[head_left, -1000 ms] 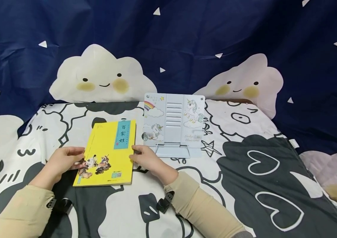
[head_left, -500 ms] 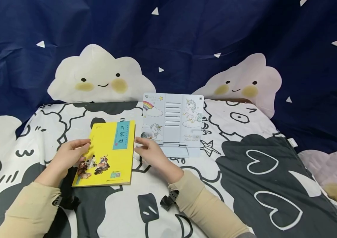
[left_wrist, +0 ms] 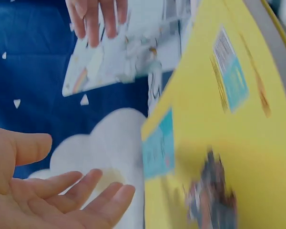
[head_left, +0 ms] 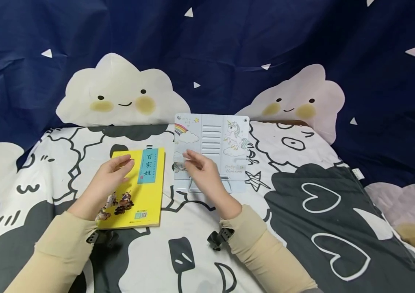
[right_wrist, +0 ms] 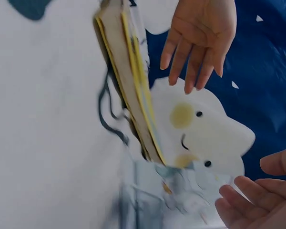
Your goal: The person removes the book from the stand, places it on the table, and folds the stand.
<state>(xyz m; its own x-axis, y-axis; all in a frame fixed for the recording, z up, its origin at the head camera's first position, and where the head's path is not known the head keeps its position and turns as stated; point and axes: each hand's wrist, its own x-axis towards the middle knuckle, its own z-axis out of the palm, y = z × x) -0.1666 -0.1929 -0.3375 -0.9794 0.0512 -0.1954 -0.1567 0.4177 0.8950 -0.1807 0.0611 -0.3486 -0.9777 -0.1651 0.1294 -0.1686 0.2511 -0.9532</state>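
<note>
A yellow book (head_left: 148,207) with a blue title panel lies flat on the patterned cloth, left of centre. My left hand (head_left: 108,179) hovers over its left half, holding nothing, fingers relaxed, and hides part of the cover. Behind and to the right stands a white book stand (head_left: 212,140) with unicorn and rainbow prints. In front of its lower left part is my right hand (head_left: 209,177), holding nothing. Loosely spread fingers (left_wrist: 109,200) of the left hand show in the left wrist view. The right wrist view catches the book's page edges (right_wrist: 128,86).
A cloth (head_left: 178,272) with black-and-white cartoon prints covers the surface. Dark blue fabric (head_left: 222,49) with smiling clouds hangs behind it. Each sleeve has a small black wrist camera (head_left: 220,238) near its cuff.
Both hands have let go of the book's sides, risen and moved right and forward. The right hand now overlaps the book stand in the head view. The book has stayed on the cloth.
</note>
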